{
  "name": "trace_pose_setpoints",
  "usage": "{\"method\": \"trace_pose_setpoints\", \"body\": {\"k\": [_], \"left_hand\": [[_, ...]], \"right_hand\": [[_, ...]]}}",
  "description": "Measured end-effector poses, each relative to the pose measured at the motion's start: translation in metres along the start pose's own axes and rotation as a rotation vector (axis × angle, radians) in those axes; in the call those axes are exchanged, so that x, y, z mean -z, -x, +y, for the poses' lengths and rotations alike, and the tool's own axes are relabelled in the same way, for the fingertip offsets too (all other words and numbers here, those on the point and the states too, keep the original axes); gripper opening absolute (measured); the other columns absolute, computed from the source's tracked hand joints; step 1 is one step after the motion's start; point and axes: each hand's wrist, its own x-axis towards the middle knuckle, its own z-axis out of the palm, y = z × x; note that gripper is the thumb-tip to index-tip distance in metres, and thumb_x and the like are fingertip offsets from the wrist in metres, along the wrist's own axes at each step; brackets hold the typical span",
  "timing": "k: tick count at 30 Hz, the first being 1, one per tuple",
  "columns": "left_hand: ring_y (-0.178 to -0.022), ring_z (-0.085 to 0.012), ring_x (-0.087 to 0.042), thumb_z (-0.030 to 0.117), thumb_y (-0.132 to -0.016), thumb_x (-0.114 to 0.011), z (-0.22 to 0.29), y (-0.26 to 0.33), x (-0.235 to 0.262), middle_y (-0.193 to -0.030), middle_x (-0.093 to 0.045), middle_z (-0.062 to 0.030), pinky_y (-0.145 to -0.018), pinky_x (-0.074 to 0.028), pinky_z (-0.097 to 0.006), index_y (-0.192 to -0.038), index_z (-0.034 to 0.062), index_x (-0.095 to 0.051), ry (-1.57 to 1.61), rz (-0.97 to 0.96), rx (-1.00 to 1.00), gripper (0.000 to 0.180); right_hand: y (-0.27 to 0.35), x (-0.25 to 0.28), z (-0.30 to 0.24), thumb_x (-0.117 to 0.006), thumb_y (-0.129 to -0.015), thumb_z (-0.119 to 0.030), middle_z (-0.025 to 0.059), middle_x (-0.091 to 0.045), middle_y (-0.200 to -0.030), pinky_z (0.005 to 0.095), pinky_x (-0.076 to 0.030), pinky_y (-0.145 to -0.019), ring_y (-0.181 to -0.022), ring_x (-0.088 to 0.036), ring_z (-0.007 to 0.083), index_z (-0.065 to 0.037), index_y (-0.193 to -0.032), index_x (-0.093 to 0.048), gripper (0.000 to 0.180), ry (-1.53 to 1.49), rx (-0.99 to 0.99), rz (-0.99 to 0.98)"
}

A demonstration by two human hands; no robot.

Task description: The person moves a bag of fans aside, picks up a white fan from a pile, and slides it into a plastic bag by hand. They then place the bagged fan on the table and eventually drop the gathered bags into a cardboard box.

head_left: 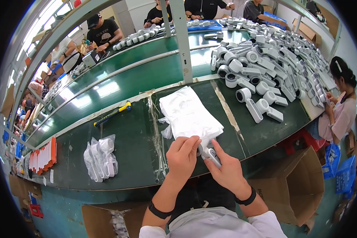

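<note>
Close in front of me, a white handheld device (212, 158) with a round head lies in my right hand (228, 168), whose thumb and fingers hold its handle. My left hand (182, 155) is closed in a pinch beside the device's head, at the near edge of a stack of thin white plastic bags (190, 113). What its fingertips pinch looks like a bag's edge, partly hidden by the fingers. To the left on the bench lie several bagged devices (101, 158), side by side in clear plastic.
A large heap of loose white devices (261, 67) covers the bench's right side. A yellow and black hammer-like tool (114, 114) and orange-edged cards (43, 156) lie left. Cardboard boxes (293, 186) stand below the bench edge. A co-worker (341, 101) sits at right; others work across the green conveyor (127, 79).
</note>
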Motion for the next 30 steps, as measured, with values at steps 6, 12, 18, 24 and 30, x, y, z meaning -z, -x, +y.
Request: {"method": "trace_pose_setpoints", "body": {"k": [6,12,18,24,30], "left_hand": [[-0.070,-0.0244,-0.065,0.003,-0.085,-0.071,-0.003,-0.012,0.004,-0.085,-0.067,-0.0110,-0.060,-0.050,-0.027,-0.092,0.0008,-0.068,0.011,0.063,0.050,0.008],[-0.074,-0.0255,-0.067,0.002,-0.081,-0.070,-0.006,-0.027,0.020,-0.091,-0.070,-0.0092,-0.063,-0.052,-0.030,-0.089,0.0009,-0.067,0.031,-0.136,0.058,0.009],[-0.071,-0.0229,-0.064,0.001,-0.073,-0.072,0.007,-0.016,0.025,-0.091,-0.068,-0.0049,-0.057,-0.049,-0.031,-0.090,0.0067,-0.069,-0.135,-0.350,-0.229,0.018],[-0.081,-0.0240,-0.059,0.010,-0.063,-0.086,-0.002,-0.004,0.012,-0.108,-0.056,-0.0102,-0.072,-0.049,-0.033,-0.100,0.0049,-0.068,-0.083,-0.103,-0.153,0.041],[-0.087,-0.0231,-0.057,-0.005,-0.078,-0.068,-0.042,0.016,0.025,-0.097,-0.059,-0.0101,-0.079,-0.047,-0.032,-0.102,0.0012,-0.064,-0.002,-0.029,-0.025,0.025]], "right_hand": [[0.002,-0.002,-0.006,-0.069,-0.085,-0.025,0.0082,-0.064,-0.079,0.0374,-0.049,-0.053,-0.065,-0.064,0.0276,-0.007,-0.140,-0.048,0.061,0.222,0.201,0.062],[-0.001,0.010,-0.012,-0.072,-0.082,-0.022,0.0063,-0.064,-0.078,0.0347,-0.048,-0.052,-0.065,-0.064,0.0245,-0.003,-0.139,-0.048,0.065,0.376,0.272,0.010],[-0.007,0.001,-0.017,-0.070,-0.082,-0.024,0.0062,-0.062,-0.079,0.0366,-0.048,-0.049,-0.063,-0.063,0.0249,-0.004,-0.141,-0.046,0.066,0.403,0.261,0.069],[-0.010,0.005,0.009,-0.066,-0.092,-0.020,0.0159,-0.070,-0.106,0.0296,-0.051,-0.082,-0.094,-0.065,0.0135,-0.006,-0.143,-0.045,0.057,-0.316,-0.012,-0.041],[-0.020,-0.024,0.020,-0.060,-0.095,-0.027,0.0099,-0.060,-0.128,0.0280,-0.045,-0.095,-0.110,-0.057,0.0137,-0.008,-0.147,-0.041,0.059,-0.841,-0.032,-0.160]]}}
